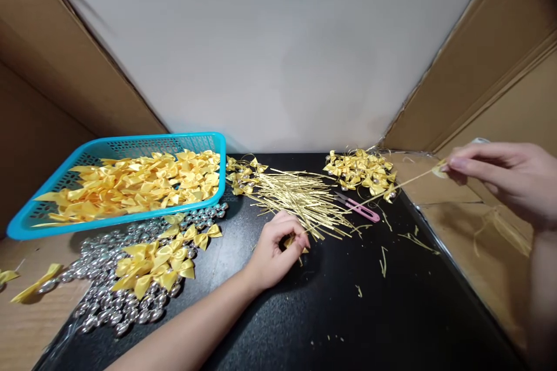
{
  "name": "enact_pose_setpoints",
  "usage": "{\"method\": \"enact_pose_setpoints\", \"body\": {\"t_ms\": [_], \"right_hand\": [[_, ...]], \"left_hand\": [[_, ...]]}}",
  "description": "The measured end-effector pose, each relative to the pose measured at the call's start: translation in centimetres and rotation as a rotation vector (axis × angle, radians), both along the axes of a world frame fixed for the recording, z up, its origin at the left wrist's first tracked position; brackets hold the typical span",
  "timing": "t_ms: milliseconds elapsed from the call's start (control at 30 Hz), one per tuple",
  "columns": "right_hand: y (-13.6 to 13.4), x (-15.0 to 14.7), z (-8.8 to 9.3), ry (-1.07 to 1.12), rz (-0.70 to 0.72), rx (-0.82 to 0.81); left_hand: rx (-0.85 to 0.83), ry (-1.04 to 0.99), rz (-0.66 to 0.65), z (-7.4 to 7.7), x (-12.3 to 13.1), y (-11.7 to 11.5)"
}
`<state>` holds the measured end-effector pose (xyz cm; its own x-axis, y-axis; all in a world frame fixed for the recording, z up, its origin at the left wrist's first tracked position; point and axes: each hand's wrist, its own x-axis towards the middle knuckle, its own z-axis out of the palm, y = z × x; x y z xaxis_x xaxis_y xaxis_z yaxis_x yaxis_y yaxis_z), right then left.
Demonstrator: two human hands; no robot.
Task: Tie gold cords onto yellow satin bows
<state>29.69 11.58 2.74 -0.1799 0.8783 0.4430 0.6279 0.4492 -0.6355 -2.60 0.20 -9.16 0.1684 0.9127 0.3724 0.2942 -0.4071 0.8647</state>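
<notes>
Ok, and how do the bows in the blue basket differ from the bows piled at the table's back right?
Silver beads show among the piled bows, while none show among the basket bows. The basket bows form the bigger heap; the piled bows, a smaller one. The basket bows lie inside the blue basket, the piled bows on the black table. Both groups are shiny yellow.

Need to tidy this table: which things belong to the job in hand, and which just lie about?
Likely the job:
gold strand between left hand and right hand
yellow bows
silver beads
gold strips
blue basket
pink snips
beaded bows

Seemingly just lying about:
gold scraps
pale flecks
</notes>
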Motion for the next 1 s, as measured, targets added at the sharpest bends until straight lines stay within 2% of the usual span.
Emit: {"method": "enact_pose_setpoints", "body": {"t_ms": [67,167,300,433,567,633,800,900,1000], "right_hand": [[-0.4,-0.1,0.3,0.063,0.033,-0.121],[-0.9,-1.2,0.4,0.293,0.084,-0.077],[-1.5,-3.8,0.3,0.65,0.247,-0.053],[-2.6,-6.4,0.4,0.859,0.302,-0.177],[-3.7,-8.4,0.1,0.909,0.346,-0.233],[-3.8,-8.9,-0.3,0.914,0.335,-0.214],[-2.8,-8.9,-1.4,0.937,0.267,-0.158],[-2.7,-9.0,-1.5,0.944,0.295,-0.199],[-3.4,-9.9,-1.5,0.918,0.357,-0.234]], "left_hand": [[-0.019,-0.011,0.002,0.0,0.1,0.0],[-0.113,-0.063,-0.022,-0.2,0.3,0.1],[-0.243,-0.149,-0.099,-0.6,0.6,0.1],[-0.264,-0.107,-0.15,-0.6,0.6,0.1],[-0.275,0.051,-0.245,0.0,0.4,0.1],[-0.31,0.059,-0.308,0.1,0.3,0.0],[-0.323,-0.014,-0.27,0.3,0.1,0.2],[-0.302,0.087,-0.282,0.8,0.0,0.2],[-0.189,0.238,-0.288,1.7,0.2,0.1]]}}
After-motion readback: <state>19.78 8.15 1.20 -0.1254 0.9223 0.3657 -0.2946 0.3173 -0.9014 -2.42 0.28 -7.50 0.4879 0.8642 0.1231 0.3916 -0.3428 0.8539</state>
